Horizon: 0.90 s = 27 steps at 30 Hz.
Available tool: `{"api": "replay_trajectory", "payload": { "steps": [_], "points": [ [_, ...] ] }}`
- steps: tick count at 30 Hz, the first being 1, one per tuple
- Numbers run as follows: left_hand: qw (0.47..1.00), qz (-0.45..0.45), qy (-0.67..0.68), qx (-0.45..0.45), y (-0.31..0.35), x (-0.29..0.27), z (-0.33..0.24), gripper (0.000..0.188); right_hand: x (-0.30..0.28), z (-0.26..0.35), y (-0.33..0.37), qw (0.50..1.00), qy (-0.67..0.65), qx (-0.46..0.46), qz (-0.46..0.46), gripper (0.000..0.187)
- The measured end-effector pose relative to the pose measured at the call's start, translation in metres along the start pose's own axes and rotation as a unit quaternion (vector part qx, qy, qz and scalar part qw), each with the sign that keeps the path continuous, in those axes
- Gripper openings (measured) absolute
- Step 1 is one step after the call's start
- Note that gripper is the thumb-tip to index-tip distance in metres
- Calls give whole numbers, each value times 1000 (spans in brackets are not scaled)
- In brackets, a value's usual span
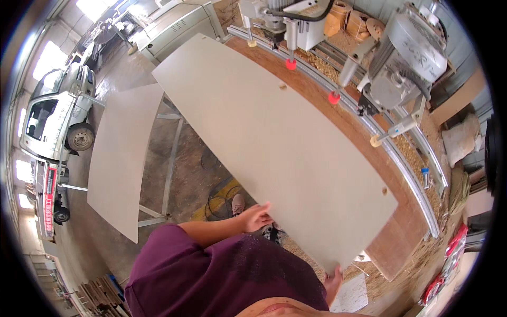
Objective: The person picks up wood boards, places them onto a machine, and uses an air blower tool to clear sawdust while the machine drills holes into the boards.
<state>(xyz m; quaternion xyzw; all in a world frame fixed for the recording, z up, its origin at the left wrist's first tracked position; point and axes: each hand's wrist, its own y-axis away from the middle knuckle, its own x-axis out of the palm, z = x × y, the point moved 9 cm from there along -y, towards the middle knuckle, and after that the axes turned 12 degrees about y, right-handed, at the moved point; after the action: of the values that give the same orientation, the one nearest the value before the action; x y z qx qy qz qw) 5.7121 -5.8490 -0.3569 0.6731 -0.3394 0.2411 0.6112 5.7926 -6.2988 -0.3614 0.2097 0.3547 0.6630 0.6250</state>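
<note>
A long pale grey-beige board [274,142] lies across a brown worktable [398,238], its near side reaching out toward me. Along its far edge are two round holes, one [282,86] toward the left and one [384,191] close to the right end. My left hand [256,217] is closed at the near edge, around the middle, with its fingertips partly hidden. At the near right corner, my right hand [332,282] grips the same board, thumb side showing and the other fingers mostly out of sight.
Beyond the board stands a drilling machine with a motor [409,58], a metal rail [391,148] and red-tipped clamps [334,98]. A second pale board [124,153] rests on a metal frame [171,158] at left. Cables [216,203] lie on the floor; a white truck [55,116] is farther left.
</note>
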Motion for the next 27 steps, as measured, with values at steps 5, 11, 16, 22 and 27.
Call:
{"api": "replay_trajectory", "payload": {
  "steps": [5,11,16,22,27],
  "points": [
    [983,37,95,153,31,-40,-182,52,-162,-42,37,849,366,163,-344,48],
    [971,-107,18,215,37,-121,-217,55,-59,147,-36,698,545,-169,-433,49],
    [972,-107,55,203,7,-128,-212,49,165,296,-54,506,627,-457,-377,48],
    [946,-183,65,260,18,-150,-213,44,225,314,-157,730,624,-273,-59,69],
    [926,-259,45,269,14,-201,-208,48,265,322,-120,621,670,-395,-93,70]
  ]
}}
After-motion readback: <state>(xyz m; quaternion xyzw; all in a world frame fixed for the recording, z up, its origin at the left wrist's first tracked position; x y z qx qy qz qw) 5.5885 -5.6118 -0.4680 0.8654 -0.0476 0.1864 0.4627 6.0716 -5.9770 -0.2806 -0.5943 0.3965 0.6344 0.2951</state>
